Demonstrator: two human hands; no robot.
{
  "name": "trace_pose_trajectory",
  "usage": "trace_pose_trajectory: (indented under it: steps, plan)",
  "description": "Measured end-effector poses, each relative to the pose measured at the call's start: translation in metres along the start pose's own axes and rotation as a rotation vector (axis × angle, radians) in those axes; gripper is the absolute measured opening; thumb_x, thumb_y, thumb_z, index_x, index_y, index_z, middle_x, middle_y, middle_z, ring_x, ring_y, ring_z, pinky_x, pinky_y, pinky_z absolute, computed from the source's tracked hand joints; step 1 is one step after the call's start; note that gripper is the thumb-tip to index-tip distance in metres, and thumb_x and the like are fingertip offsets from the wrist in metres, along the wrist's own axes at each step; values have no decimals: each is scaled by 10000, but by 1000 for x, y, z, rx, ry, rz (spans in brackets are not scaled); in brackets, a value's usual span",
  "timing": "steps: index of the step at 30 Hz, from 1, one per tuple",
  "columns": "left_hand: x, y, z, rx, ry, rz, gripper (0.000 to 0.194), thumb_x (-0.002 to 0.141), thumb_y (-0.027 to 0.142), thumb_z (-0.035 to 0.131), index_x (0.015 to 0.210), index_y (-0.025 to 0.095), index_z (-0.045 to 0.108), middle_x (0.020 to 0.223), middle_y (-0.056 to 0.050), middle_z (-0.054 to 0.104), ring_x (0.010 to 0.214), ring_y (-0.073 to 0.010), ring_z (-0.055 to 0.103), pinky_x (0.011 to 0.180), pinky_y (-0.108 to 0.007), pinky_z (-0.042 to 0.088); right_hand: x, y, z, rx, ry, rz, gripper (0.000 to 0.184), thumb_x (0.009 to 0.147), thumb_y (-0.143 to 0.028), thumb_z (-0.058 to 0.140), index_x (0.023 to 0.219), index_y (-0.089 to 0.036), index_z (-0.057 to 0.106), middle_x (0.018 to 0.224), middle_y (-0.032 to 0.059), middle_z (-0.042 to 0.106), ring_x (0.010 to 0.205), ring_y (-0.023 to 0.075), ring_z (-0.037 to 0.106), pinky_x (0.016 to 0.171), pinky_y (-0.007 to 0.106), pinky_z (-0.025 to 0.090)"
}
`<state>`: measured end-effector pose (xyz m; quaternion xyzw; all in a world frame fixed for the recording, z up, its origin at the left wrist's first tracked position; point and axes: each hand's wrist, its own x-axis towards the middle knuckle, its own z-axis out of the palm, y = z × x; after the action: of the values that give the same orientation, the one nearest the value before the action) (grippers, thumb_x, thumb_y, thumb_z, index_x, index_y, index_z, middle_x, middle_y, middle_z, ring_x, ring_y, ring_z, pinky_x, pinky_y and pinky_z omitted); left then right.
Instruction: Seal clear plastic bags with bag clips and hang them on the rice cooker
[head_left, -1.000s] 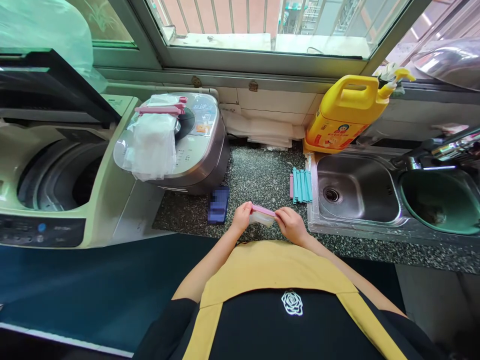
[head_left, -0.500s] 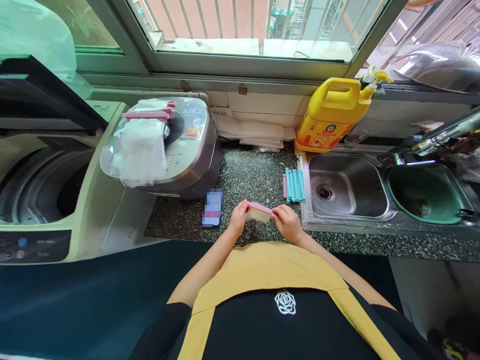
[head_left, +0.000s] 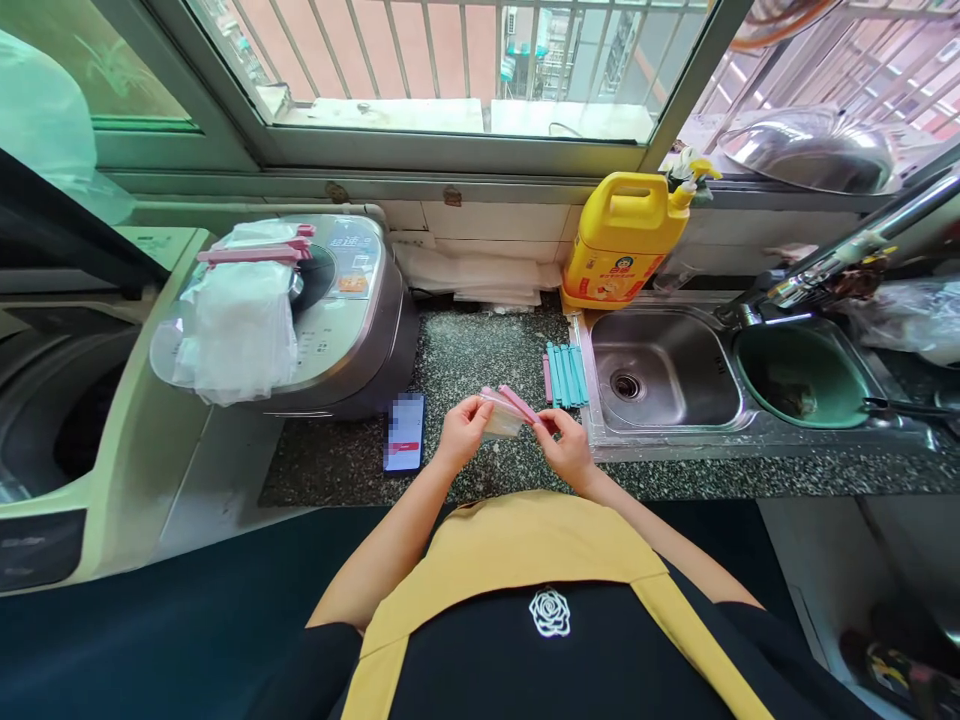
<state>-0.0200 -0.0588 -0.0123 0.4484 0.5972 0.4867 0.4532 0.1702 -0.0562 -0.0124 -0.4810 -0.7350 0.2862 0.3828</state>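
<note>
The phone lies left of my left hand, which pinches the bag above the counter; if that pinch loosens, the bag could slip. My right hand grips the pink clip; twisting it could tear the bag. Teal clips lie beside the sink.

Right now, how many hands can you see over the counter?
2. The left hand pinches a small clear bag; the right hand, nearer the sink, holds a pink strip. Some fingers are partly hidden.
</note>
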Motion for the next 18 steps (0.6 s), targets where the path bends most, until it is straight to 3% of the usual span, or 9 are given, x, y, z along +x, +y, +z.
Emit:
trace_pose_trajectory:
  steps: [3,5,8,12,15,18]
  plan:
    - [10,8,-10,205,231,17,328,765,322,494,1034,174,609,646,5,594,600,-125,515,624,-234,402,2,5,-4,28,83,59,102,834,-261,502,851,-185,567,758,24,607,645,131,555,602,264,471]
    - [17,12,-12,378,273,13,384,756,242,479,1121,202,591,677,-4,622,650,-144,545,680,-253,405,3,8,-6,32,123,59,107,834,-272,507,862,-191,571,784,28,613,675,138,563,619,272,480]
    - [23,16,-3,398,68,-3,277,695,186,461,854,190,688,732,-25,656,713,-166,565,710,-265,415,3,8,-7,34,118,20,111,840,-275,506,869,-196,578,809,33,615,703,140,566,633,275,485]
    - [22,15,16,34,-163,-70,225,662,271,465,699,150,652,618,-5,594,572,-127,495,586,-242,406,3,7,-5,25,113,-45,91,846,-249,507,859,-199,583,812,32,607,706,133,559,638,273,480]
    - [19,17,20,-146,-180,-100,257,649,388,550,675,142,619,581,9,554,534,-100,455,536,-218,380,3,7,-6,13,105,-69,92,846,-243,511,870,-209,592,833,37,607,737,142,564,654,285,484]
    - [18,21,17,-168,-112,-111,334,598,472,642,621,142,591,562,15,543,533,-91,453,532,-212,380,5,8,-8,12,93,-72,102,839,-247,519,894,-220,600,851,40,608,752,148,568,667,297,489]
